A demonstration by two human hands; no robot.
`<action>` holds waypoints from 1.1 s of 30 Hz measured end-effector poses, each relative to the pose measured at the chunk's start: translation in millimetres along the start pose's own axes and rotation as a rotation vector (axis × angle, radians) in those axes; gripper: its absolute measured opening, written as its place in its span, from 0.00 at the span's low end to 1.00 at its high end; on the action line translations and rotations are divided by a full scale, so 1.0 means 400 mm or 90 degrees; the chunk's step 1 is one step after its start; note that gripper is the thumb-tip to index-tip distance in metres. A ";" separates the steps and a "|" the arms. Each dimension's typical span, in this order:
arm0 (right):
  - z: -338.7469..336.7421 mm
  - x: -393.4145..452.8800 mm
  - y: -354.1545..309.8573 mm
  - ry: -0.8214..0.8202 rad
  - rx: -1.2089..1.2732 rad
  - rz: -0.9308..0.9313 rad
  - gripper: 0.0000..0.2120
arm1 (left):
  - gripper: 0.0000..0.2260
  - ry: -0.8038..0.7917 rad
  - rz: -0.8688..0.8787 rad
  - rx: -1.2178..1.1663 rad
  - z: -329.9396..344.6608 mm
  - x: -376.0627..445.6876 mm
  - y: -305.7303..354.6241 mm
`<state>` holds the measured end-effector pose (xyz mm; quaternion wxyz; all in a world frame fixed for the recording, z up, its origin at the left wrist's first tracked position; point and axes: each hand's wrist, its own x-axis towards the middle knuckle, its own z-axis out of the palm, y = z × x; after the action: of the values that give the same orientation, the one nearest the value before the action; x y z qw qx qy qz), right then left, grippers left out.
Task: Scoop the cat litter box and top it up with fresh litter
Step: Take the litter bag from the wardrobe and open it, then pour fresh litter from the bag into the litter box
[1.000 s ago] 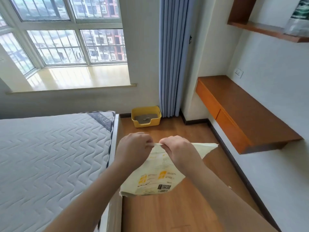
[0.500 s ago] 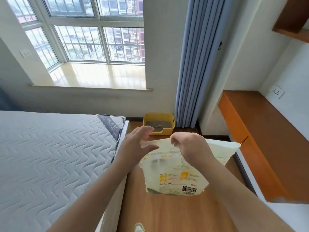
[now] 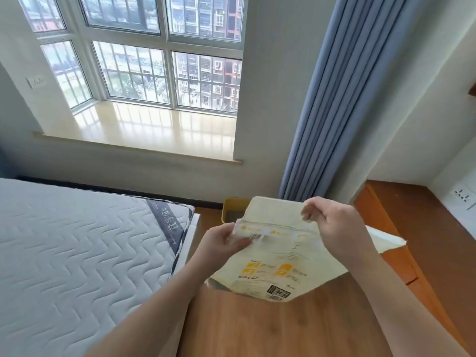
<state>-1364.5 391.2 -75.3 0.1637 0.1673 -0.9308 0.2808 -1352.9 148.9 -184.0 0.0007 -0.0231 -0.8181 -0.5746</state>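
Two hands at work, neither yet pouring. Judged early in the top-up stage: no fresh litter going in, and no telling from this view whether scooping is done, with no scoop in sight.

At nine o'clock, only a bare quilted mattress, nothing resting on it.

Just left of centre, left hand, grip pinched on the near-left corner of the litter bag at its seal strip. Bag cream with yellow print, held in the air above the wooden floor, mouth up, base hanging toward six o'clock. Mouth apparently being pulled apart; contents hidden, fill level impossible to read, though the sagging lower part suggests some weight inside.

At twelve o'clock behind the bag, yellow litter box on the floor against the wall, beside the blue curtain. Mostly covered by the bag; only a corner and a sliver of dark grey interior showing, too little to judge how full or how clean.

At two o'clock, right hand, grip pinched on the far upper lip of the bag, lifting it away from the near side.

Left to do, by this reading: finish opening, carry the bag over the box, tip and pour.

At three o'clock, orange-brown tabletop, bare where visible.
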 end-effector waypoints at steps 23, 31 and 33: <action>0.168 0.593 0.274 -0.140 -0.383 -0.546 0.07 | 0.25 0.234 -0.023 0.150 0.229 0.557 0.060; 0.180 0.658 0.365 -0.205 -0.377 -0.607 0.13 | 0.21 0.276 -0.073 0.067 0.305 0.622 0.013; 0.189 0.672 0.366 -0.201 -0.350 -0.608 0.13 | 0.18 0.267 -0.086 0.054 0.307 0.626 0.001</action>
<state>-1679.0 403.8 -96.3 0.1687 0.5606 -0.8038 -0.1055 -1599.9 273.7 -218.5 0.1333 0.1517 -0.8231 -0.5308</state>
